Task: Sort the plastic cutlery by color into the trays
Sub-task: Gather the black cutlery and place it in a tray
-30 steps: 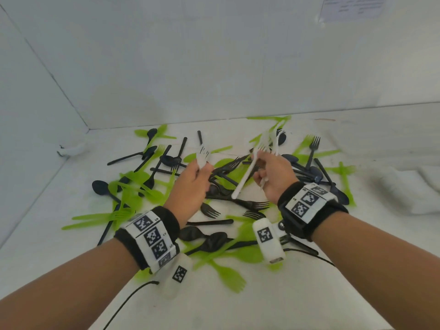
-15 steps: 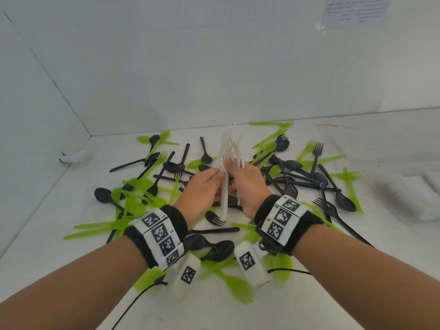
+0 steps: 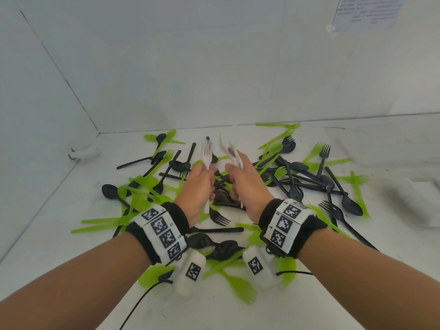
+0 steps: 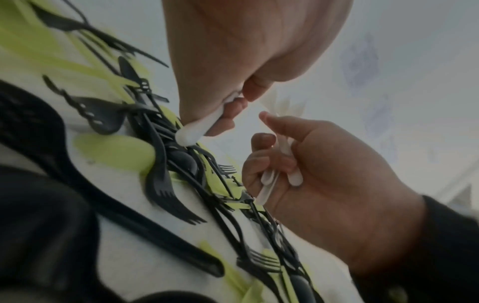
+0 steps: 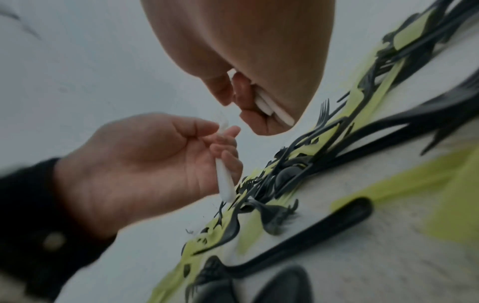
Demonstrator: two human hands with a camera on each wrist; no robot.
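A white plastic fork stands upright, tines up, in the left hand, whose fingers curl tightly round its handle; the handle's end pokes out below the palm. Just beside it, not touching, the right hand grips a small bundle of white cutlery, several handles pressed together against the palm by curled fingers, with the forefinger and thumb held straighter above. The bundle's upper ends are blurred, so the kinds of pieces cannot be told.

Both hands hang above a loose heap lying directly under and all around the two grips: black forks and spoons crossed over green forks and spoons, spread over the white table. More green pieces lie on the near side of the grips, under the wrists. Each wrist wears a black band with square marker tags. A white wall rises beyond the heap.
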